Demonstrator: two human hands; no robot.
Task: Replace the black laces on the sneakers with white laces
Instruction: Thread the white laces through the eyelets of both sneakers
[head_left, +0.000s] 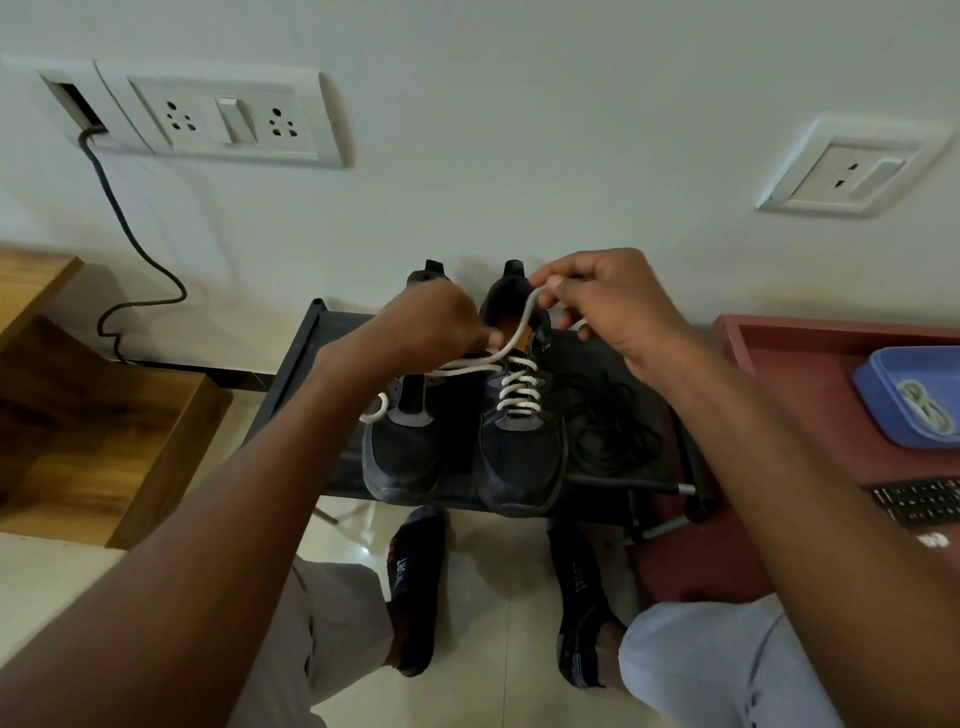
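Observation:
Two dark sneakers stand side by side on a black stool (301, 358). The right sneaker (522, 462) carries a white lace (519, 392) crossed through several eyelets. The left sneaker (402, 457) shows no lace in its eyelets. My right hand (608, 306) pinches one end of the white lace above the right sneaker's opening. My left hand (434, 325) grips the other end, which trails left across the left sneaker. A heap of black laces (610, 421) lies on the stool to the right of the sneakers.
A red tray table (789, 364) at right holds a blue tray (893, 400) with a coiled white lace (927, 405) and a black keyboard (917, 501). Wooden furniture (98, 426) stands at left. A cable (130, 239) hangs from the wall sockets. My socked feet rest below the stool.

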